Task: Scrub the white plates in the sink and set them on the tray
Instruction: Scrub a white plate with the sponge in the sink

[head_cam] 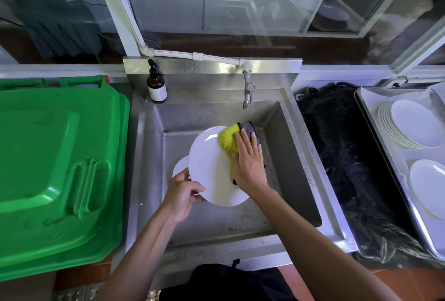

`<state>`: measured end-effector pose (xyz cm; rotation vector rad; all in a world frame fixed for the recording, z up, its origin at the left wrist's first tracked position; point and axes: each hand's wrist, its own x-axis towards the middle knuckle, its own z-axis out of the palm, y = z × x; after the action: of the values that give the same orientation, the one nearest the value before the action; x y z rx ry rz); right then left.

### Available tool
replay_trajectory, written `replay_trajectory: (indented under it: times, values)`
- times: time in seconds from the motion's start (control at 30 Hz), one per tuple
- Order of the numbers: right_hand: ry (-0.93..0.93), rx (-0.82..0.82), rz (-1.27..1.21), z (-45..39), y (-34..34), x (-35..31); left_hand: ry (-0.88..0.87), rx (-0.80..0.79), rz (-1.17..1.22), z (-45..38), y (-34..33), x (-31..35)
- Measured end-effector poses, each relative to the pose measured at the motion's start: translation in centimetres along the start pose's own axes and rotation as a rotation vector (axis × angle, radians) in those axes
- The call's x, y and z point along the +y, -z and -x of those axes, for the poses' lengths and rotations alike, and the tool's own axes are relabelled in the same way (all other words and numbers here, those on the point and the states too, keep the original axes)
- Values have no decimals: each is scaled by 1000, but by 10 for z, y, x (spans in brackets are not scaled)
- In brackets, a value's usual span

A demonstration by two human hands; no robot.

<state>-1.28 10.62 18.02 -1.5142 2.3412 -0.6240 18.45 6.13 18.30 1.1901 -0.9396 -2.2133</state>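
Tray [368, 117] at 3 o'clock already stacked; left hand [183, 192] grips a plate [212, 168], flat right hand [249, 161] presses cloth [227, 140]; another plate [180, 167] waits.

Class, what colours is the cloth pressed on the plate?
The cloth is yellow-green with a grey side, seen in the head view.

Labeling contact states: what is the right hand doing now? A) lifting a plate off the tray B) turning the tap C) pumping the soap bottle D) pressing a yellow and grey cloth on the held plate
D: the right hand lies with straight fingers on the yellow and grey cloth, pressing it onto the white plate that the left hand grips at the rim over the sink.
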Motion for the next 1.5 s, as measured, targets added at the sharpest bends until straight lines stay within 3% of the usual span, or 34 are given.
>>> replay_trajectory:
  times: [0.2,0.43,0.9,1.23,1.5]
  values:
    - [138,-29,-21,-8,3,-20,39,-67,-14,5,-8,-1]
    - [320,-189,-71,17,2,-46,-24,-81,-22,2,-9,8]
    - [482,-185,-58,30,1,-44,-44,-128,-24,2,-1,9]
    - [362,-79,-10,-12,14,-30,-42,-38,-57,10,-8,5]
    - [135,-19,22,-3,8,-8,-54,68,9,12,-11,2]
